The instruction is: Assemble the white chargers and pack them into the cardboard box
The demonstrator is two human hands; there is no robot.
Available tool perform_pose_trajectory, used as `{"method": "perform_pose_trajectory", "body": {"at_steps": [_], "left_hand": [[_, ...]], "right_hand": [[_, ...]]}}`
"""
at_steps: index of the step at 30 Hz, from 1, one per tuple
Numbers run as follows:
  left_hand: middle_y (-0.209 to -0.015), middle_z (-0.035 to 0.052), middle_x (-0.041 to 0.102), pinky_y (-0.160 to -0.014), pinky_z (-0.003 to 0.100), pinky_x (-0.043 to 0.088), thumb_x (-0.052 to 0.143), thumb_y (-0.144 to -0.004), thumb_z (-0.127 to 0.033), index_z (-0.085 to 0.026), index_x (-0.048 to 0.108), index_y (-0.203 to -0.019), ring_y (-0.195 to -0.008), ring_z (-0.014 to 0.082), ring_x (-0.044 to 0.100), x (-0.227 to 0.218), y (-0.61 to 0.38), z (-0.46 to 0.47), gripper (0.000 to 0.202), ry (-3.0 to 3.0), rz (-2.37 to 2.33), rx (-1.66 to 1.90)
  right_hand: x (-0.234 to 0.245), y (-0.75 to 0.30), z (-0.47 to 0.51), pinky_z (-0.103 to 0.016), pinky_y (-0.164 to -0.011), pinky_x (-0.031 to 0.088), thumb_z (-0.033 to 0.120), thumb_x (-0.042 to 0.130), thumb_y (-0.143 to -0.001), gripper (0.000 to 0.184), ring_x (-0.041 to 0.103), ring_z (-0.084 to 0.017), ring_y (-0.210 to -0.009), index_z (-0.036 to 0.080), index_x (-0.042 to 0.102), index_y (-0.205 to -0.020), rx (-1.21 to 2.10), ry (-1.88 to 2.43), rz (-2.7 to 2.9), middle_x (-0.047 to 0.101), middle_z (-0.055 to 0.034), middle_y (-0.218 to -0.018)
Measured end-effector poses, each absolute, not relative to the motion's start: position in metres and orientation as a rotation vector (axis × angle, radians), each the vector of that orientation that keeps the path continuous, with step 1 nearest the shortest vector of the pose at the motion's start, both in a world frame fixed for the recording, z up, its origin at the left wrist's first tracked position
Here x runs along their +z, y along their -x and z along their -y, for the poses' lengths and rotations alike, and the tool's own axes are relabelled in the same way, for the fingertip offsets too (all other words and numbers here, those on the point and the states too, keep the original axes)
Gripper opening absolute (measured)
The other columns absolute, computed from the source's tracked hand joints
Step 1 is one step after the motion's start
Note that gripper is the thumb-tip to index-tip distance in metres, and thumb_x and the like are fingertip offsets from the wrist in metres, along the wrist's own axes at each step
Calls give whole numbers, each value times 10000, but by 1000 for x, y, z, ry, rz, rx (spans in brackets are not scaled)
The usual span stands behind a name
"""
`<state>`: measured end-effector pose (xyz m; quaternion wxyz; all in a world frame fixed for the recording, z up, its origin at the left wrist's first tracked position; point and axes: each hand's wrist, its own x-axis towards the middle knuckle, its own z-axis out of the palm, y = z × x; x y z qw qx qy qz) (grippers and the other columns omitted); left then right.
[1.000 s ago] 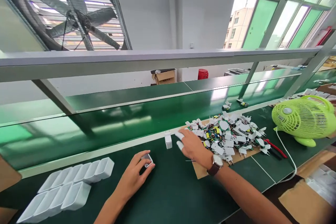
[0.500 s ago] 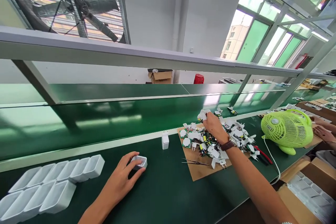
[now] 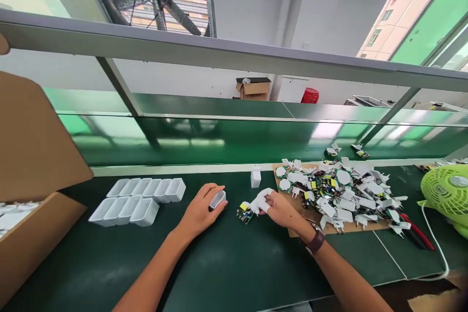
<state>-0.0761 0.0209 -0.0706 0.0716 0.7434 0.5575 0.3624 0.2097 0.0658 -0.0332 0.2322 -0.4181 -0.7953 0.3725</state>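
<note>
My left hand (image 3: 203, 208) rests at the green tabletop, its fingers closed around a small white plastic housing (image 3: 218, 199) with its open top facing up. To the right of it, my right hand (image 3: 281, 208), with white coverings on its fingertips, grips a small circuit board (image 3: 244, 212) with a yellow component on it. The board is held just above the table, apart from the housing. Beyond both hands stands a white charger case (image 3: 256, 177), upright. A brown strap circles my right wrist.
White open housings (image 3: 144, 210) stand in two rows at left, beside an open cardboard box (image 3: 36, 234). A brown board (image 3: 292, 229) at right bears a heap of circuit boards with white plug parts (image 3: 343, 195). Red-handled pliers (image 3: 420, 234) and a green fan (image 3: 448, 195) lie further right.
My right hand has come away from the heap, moving left toward my left hand with a circuit board in its grip. The left hand still holds the housing. My view has turned left.
</note>
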Motion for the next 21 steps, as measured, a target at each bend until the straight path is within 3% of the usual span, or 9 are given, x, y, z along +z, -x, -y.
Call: {"method": "perform_pose_trajectory", "body": {"at_steps": [5,10,12,15,21], "left_hand": [[-1298,81,615,-937,364,586,737,-863,-549,-271,608,-1313,-1110,254,687,-69,73,-18,545,-2111,-1646,981],[-1331,81,623,-882,352,600,794,-814,-518,-274,560,-1375,-1066,248,696,-67,72,-17,655,-2028,-1528,897],[-1328,82,636,-874,357,602,804,-812,-479,-277,526,-1421,-1043,245,701,-65,72,-16,699,-2003,-1497,870],[-1322,87,656,-871,372,608,799,-823,-407,-288,469,-1489,-1023,246,707,-63,73,-15,753,-1988,-1464,857],[-1381,121,636,-1037,476,553,819,-808,-390,-299,352,-1578,-1228,306,650,-72,71,-15,905,-1925,-1497,913]], "right_hand": [[-25,-234,-58,-524,-1094,505,207,611,-925,462,591,-292,-1287,196,538,-1381,654,1007,2442,622,-163,-1379],[-34,-221,-65,-547,-1189,409,49,609,-815,738,380,-330,-1497,143,427,-1523,576,820,2771,517,-188,-1529],[-40,-214,-69,-551,-1164,426,34,600,-800,702,413,-345,-1473,115,475,-1486,580,797,2828,563,-210,-1471],[-39,-208,-76,-503,-1044,516,63,608,-821,563,603,-326,-1260,124,574,-1380,580,781,2808,665,-195,-1288],[-23,-203,-81,-331,-822,586,146,576,-887,495,696,-189,-905,227,529,-1373,778,874,2437,684,-82,-1200]]}}
